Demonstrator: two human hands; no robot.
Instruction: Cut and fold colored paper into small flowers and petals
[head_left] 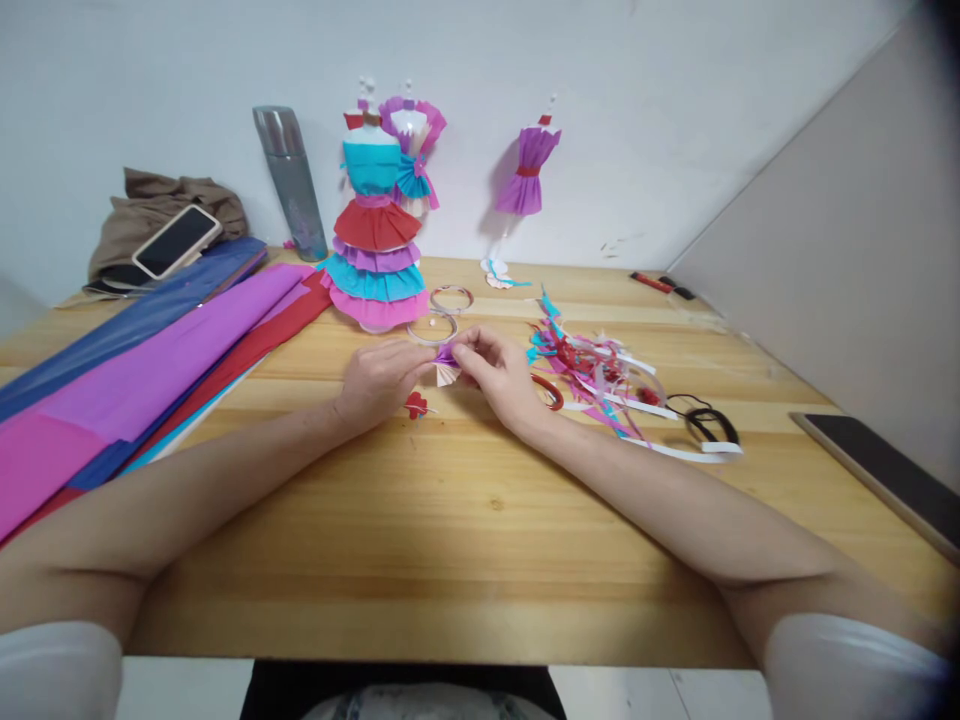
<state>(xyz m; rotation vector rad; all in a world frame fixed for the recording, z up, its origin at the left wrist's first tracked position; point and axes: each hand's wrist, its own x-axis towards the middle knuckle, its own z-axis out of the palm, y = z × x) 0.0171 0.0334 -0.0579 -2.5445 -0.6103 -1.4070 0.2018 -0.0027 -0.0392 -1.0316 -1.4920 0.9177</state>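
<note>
Over the middle of the wooden table (495, 560), my left hand (386, 378) and my right hand (499, 375) meet, fingertips closed on a small pleated paper piece (446, 368). Its upper part is purple, and a cream fan spreads below. Fingers partly hide it. Just beneath my left hand lies a small red paper scrap (417, 404). Behind my hands stands a mini dress form (375, 230) in tiered turquoise, red, purple and pink paper. Two ring-shaped rolls, one of them a wire-like ring (452, 298), lie beside its base.
Crepe paper sheets (172, 350) lie left, near a phone (178, 241) on brown cloth and a leaning grey bottle (291, 185). Two more dressed forms, one in purple (531, 172), stand behind. Paper scraps (589, 365), a black cord loop (711, 424) and a dark tablet-like device (885, 470) lie right.
</note>
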